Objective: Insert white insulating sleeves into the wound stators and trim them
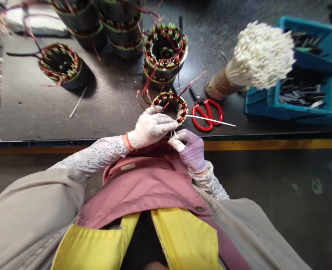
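A small motor stator [184,108] with copper windings and loose red-brown leads sits near the bench's front edge. My left hand [153,127], in a white glove, grips its near left rim, fingers held together across the front. Just to the right, my right hand [192,148], in a purple glove with white fingertips, is closed in a pinch on the short end of a white tie cord [175,132] at the stator's near side. A long white length of cord [211,120] sticks out rightward from the stator, passing over red-handled scissors [208,114]. The exact fingertip contact is partly hidden.
Behind stand stacked stators [166,56], with more stacks [120,33] at the back left. A single stator [60,65] and a loose cord [77,102] lie left. A thick bundle of white cords [263,56] leans at right beside blue bins [303,101] of dark pieces.
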{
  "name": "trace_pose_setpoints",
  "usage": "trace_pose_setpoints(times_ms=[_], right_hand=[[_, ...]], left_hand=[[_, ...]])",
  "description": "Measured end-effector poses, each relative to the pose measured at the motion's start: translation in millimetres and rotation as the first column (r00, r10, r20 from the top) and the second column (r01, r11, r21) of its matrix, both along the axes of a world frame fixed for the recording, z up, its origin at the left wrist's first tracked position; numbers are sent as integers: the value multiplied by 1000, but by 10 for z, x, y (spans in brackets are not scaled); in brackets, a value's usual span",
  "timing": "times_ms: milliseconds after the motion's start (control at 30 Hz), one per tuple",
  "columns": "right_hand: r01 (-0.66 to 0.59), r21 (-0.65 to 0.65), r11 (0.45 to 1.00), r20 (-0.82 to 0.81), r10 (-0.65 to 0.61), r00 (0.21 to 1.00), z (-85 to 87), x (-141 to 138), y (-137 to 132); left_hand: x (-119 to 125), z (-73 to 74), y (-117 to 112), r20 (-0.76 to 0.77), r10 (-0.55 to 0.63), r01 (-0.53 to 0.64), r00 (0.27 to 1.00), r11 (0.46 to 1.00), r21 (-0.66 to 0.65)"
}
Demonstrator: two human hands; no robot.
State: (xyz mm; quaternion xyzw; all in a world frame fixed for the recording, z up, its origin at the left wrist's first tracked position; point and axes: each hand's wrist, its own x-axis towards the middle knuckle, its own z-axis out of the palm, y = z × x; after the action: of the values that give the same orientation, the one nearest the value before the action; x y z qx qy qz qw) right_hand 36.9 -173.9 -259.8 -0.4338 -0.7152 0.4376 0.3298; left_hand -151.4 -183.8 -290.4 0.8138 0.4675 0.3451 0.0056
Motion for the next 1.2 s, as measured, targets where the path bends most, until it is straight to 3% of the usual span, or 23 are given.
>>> trace_pose_setpoints(times_ms=[233, 500, 700, 767, 833, 933, 1000, 1033, 1100, 1200], right_hand=[[-5, -27, 1000, -38, 4, 999, 75, 8, 0], [-27, 37, 999, -47, 29, 998, 147, 50, -39], [-23, 23, 999, 4, 23, 1000, -65, -12, 85], [-32, 121, 992, 57, 25, 998, -142, -42, 136], [-20, 320, 947, 171, -37, 985, -166, -64, 168], [-111, 603, 790, 376, -158, 913, -80, -25, 127], [-252, 672, 697, 442, -104, 891, 32, 80, 26], [-287, 660, 694, 425, -30, 905, 91, 150, -33], [-258, 557, 789, 287, 108, 952, 190, 266, -118], [-69, 310, 948, 38, 60, 997, 237, 170, -26]], left_hand=[[-5, 17, 1, 34, -12, 13, 999, 1000, -20], [-28, 13, 1, 54, -13, 13, 998, 1000, 4], [-11, 16, 18, 1, -11, 11, 1000, 997, 71], [-18, 5, 21, 22, -30, 28, 999, 995, 95], [-30, 0, 21, 39, -46, 43, 998, 996, 81], [-47, 10, 20, 73, -51, 50, 996, 999, 15], [-57, 23, 24, 105, -38, 40, 994, 999, -21], [-64, 30, 28, 110, -27, 31, 994, 999, -37], [-87, 45, 36, 78, -5, 10, 997, 998, -67], [-133, 94, 31, -65, -31, 26, 997, 997, -73]])
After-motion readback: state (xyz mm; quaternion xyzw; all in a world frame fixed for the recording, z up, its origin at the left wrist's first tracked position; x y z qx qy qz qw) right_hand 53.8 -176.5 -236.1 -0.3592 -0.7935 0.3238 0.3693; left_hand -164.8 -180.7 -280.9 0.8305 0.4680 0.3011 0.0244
